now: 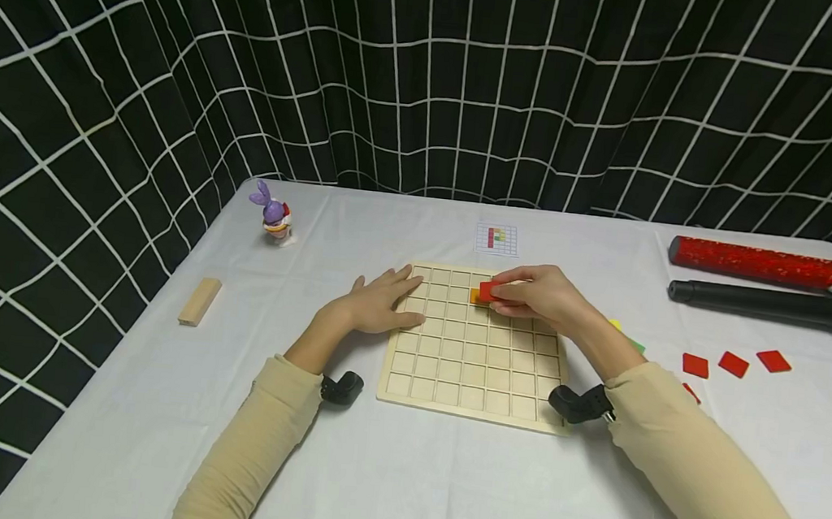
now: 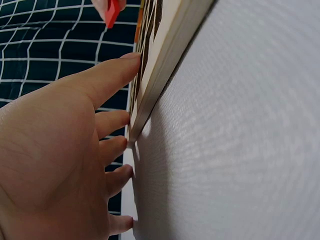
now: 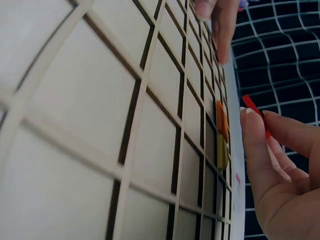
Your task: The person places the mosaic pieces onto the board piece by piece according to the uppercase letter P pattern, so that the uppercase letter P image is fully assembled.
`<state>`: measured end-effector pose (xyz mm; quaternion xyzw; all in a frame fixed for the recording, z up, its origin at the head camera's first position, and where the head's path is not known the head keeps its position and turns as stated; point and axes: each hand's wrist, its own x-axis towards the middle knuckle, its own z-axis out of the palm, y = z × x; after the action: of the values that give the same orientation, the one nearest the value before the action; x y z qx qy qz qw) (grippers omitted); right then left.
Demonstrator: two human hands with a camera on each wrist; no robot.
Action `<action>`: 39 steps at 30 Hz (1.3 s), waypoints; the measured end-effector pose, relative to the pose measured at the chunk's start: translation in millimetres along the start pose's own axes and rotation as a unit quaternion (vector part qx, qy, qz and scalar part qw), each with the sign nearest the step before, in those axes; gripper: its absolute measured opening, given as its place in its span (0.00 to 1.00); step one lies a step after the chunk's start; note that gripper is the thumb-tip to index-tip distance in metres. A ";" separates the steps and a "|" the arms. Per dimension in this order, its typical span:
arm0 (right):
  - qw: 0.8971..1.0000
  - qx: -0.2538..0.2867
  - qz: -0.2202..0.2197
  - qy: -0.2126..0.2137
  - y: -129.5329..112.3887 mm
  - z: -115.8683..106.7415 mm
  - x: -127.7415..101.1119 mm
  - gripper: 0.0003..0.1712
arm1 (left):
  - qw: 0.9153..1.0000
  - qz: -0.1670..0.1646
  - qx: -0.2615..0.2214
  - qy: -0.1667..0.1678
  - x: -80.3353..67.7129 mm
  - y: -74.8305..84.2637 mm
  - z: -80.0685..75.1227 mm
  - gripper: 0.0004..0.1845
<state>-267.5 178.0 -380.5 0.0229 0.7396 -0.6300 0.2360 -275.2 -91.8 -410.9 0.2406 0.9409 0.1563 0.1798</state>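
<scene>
A wooden grid board lies flat in the middle of the white table. My left hand rests at its left edge with the fingers spread; in the left wrist view the thumb touches the board's rim. My right hand pinches a red square tile between thumb and fingertips, close over the board's far rows. In the right wrist view this red tile stands tilted above the grid. Orange tile and yellow tile sit side by side in cells there.
Behind the board lies a grid card with a coloured pattern. Loose red tiles lie at right; the right forearm partly covers a yellow piece. A red stick and black stick lie beyond. Figurine and wooden block are left.
</scene>
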 end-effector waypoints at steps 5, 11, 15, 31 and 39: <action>0.999 0.026 0.014 0.014 -4.1 9.0 6.7 0.24 | 1.000 0.000 0.002 0.002 -0.3 0.0 0.4 0.40; 0.999 0.039 0.014 0.026 -6.3 17.5 11.8 0.23 | 1.000 -0.003 0.006 0.001 -0.7 1.8 0.4 0.40; 0.999 0.028 0.014 0.032 -5.8 22.9 16.1 0.23 | 1.000 -0.008 0.006 0.000 -0.6 3.1 1.1 0.40; 0.995 -0.038 0.039 0.079 -10.8 39.3 26.9 0.18 | 1.000 -0.014 0.006 0.005 -0.9 3.4 0.2 0.40; 0.995 -0.054 0.018 0.084 -10.4 40.9 26.9 0.17 | 1.000 -0.011 -0.006 0.003 -2.0 3.1 -1.8 0.40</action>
<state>-281.7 130.2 -385.0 0.0761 0.7895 -0.5803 0.1849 -273.1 -90.7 -407.6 0.2291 0.9429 0.1607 0.1806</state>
